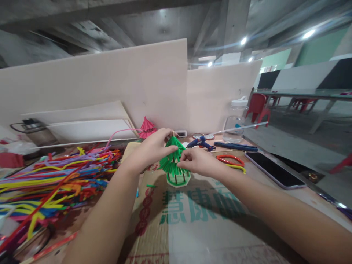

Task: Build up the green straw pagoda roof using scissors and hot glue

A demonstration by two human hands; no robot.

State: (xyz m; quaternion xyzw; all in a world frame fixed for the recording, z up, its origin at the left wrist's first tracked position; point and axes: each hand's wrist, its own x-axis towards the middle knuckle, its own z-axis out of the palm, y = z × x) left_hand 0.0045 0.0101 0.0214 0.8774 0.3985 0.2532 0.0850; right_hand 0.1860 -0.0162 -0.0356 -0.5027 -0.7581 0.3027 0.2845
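A small green pipe-cleaner pavilion [173,167] stands upright on a cardboard sheet in front of me. Its pointed, two-tiered roof has a fringe of green strands, and thin dark posts rise from a pale, many-sided base [178,182]. My left hand [158,146] is closed around the upper roof from the left, thumb across its front and fingertips partly hidden behind the peak. At the roof's right edge, my right hand [196,160] pinches the green fringe with curled fingers; the exact strand is hidden. A short green pipe-cleaner piece [150,186] lies left of the base.
Many coloured pipe cleaners [68,179] are heaped at the left. Behind the pavilion are a pink pipe-cleaner roof [147,127] and a blue glue gun [200,143]. To the right lie a phone [275,169] and red pipe cleaners [230,160], with a clear bottle [235,123] behind.
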